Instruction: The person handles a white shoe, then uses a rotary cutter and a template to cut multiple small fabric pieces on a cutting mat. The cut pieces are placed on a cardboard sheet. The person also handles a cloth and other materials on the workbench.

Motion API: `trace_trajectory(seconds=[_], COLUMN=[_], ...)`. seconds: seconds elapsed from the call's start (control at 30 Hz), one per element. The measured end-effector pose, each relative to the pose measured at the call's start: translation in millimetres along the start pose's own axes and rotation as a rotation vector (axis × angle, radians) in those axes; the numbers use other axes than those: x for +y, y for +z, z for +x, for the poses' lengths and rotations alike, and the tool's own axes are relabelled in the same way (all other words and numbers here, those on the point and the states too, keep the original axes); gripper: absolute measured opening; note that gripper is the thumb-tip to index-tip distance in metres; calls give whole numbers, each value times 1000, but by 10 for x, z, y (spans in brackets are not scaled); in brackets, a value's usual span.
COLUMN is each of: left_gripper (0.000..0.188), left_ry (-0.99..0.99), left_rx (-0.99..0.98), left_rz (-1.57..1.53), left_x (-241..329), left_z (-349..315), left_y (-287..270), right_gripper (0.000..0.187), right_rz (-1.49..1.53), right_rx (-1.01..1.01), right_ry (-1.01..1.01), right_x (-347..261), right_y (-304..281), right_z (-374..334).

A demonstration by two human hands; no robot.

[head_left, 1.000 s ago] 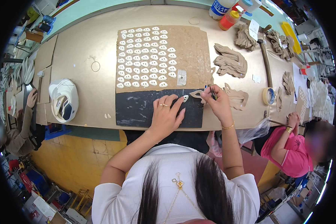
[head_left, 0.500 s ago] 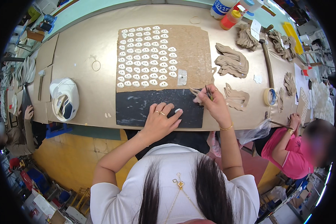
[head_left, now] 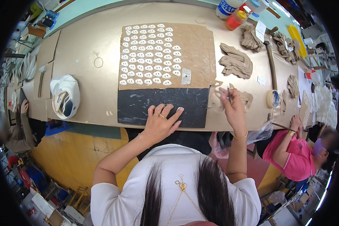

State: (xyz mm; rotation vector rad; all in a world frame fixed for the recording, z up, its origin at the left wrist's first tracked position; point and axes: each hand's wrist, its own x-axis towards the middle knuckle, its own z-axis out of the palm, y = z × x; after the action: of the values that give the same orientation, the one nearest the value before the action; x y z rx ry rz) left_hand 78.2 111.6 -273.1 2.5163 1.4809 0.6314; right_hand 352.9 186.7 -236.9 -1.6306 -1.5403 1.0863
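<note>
My left hand (head_left: 160, 122) lies on a black board (head_left: 139, 107), fingers apart and slightly bent, with a white patch at the index fingertip. My right hand (head_left: 234, 109) is raised just right of that board, fingers pinched around a thin dark tool (head_left: 231, 99), whose kind I cannot make out. Tan cut pieces (head_left: 246, 98) lie beside and partly behind this hand, and a lighter one (head_left: 215, 97) is at the board's right edge. Beyond the black board, a brown sheet (head_left: 194, 41) carries rows of small white oval pieces with holes (head_left: 148, 68) and a grey metal plate (head_left: 186, 76).
A white shoe-like item (head_left: 65, 96) stands at left. Tan stacks (head_left: 235, 62), a hammer (head_left: 270, 64), a tape roll (head_left: 272, 98) and bottles (head_left: 235, 20) are at right and back. Co-workers sit at both sides, one in a pink shirt (head_left: 292, 154).
My right hand has moved right, off the black board, toward the tan pieces. The tan piece by its fingers is no longer over the board. My left hand stays in place.
</note>
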Motion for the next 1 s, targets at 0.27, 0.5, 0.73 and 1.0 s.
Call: trace_trajectory(seconds=[0.27, 0.5, 0.73, 1.0], left_gripper=[50, 49, 44, 35], left_ry=[-5, -91, -196, -114], left_rx=[12, 43, 82, 9], left_rz=[-6, -29, -16, 43], left_x=[6, 9, 124, -100], left_z=[25, -15, 215, -148], left_y=[13, 17, 111, -193], right_gripper=[19, 20, 19, 20], right_rz=[152, 173, 319, 221], right_rx=[-208, -261, -336, -371], right_ry=[43, 201, 86, 4], right_x=[-186, -242, -129, -155], right_y=[235, 479, 516, 643], right_z=[-47, 96, 195, 227])
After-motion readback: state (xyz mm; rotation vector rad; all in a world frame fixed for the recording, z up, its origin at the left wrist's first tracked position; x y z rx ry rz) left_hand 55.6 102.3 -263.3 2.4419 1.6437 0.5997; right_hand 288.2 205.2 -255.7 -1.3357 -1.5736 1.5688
